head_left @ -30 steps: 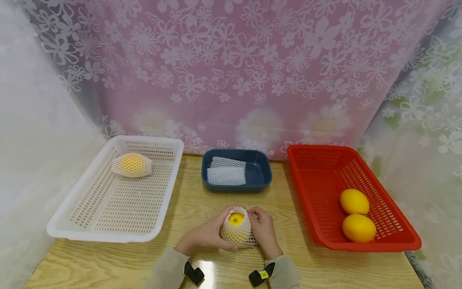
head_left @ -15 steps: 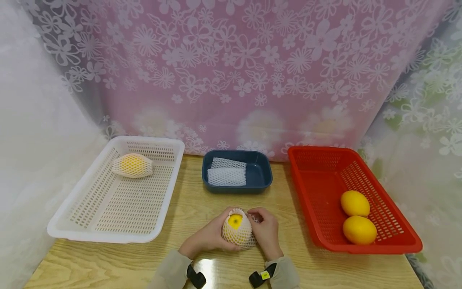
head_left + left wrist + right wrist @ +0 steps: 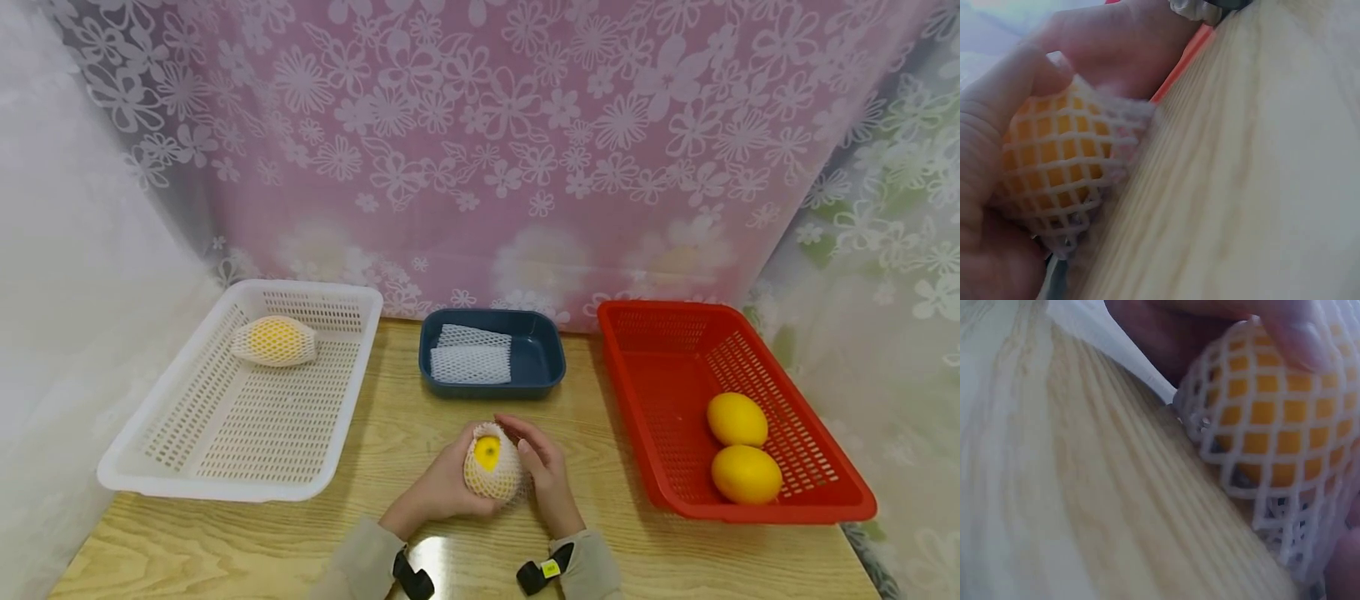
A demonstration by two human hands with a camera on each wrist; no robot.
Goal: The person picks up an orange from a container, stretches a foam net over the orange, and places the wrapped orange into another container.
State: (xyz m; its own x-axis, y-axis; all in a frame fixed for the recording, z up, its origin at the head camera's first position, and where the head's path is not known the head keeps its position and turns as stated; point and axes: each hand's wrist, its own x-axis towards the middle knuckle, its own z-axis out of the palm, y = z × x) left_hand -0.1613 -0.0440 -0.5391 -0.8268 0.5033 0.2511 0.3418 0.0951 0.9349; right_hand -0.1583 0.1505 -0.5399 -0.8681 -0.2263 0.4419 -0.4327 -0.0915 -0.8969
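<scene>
A yellow fruit (image 3: 486, 452) in a white foam net sleeve (image 3: 498, 483) is held low over the table, its bare end with a dark spot facing up. My left hand (image 3: 442, 487) grips it from the left; in the right wrist view, the left thumb (image 3: 1300, 344) presses on the mesh. On the other side is my right hand (image 3: 551, 479), its fingers reaching over the far side of the fruit and its thumb by the sleeve. In the left wrist view, the sleeve's loose end (image 3: 1129, 119) sticks out beyond the fruit toward the right hand.
At left stands a white basket (image 3: 225, 492) with one netted yellow fruit (image 3: 275, 342). A blue tray (image 3: 536, 358) with flat foam net sleeves (image 3: 471, 365) sits at the back middle. The red basket (image 3: 645, 417) at right holds two bare yellow fruits (image 3: 746, 475).
The right hand has let go of its pinch on the sleeve's edge and spread its fingers over the far side. The fruit has tilted slightly and risen a little in the left hand.
</scene>
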